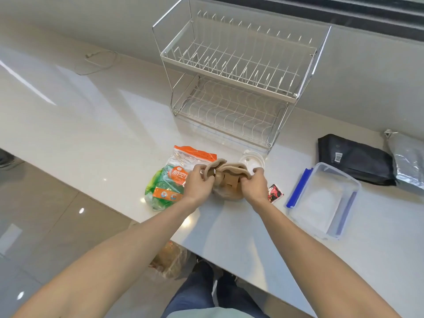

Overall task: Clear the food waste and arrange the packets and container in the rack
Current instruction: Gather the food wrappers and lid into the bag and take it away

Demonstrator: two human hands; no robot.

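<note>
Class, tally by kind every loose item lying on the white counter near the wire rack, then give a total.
Packets and bags: 5 (orange-green packet, brown paper bag, small red-black sachet, black pouch, silver pouch)
Clear containers: 1 (clear box)
Round lids: 1 (round clear lid)
Total: 7

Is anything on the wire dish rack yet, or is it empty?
Empty. Both tiers of the two-tier white wire dish rack show only bare wires; the packets and the clear plastic container lie on the counter.

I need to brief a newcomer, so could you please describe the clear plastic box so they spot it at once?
Start at the wire rack on the white counter. Right of both hands lies the clear plastic box, empty. Its blue side clips set it apart from the black pouch behind it.
</note>
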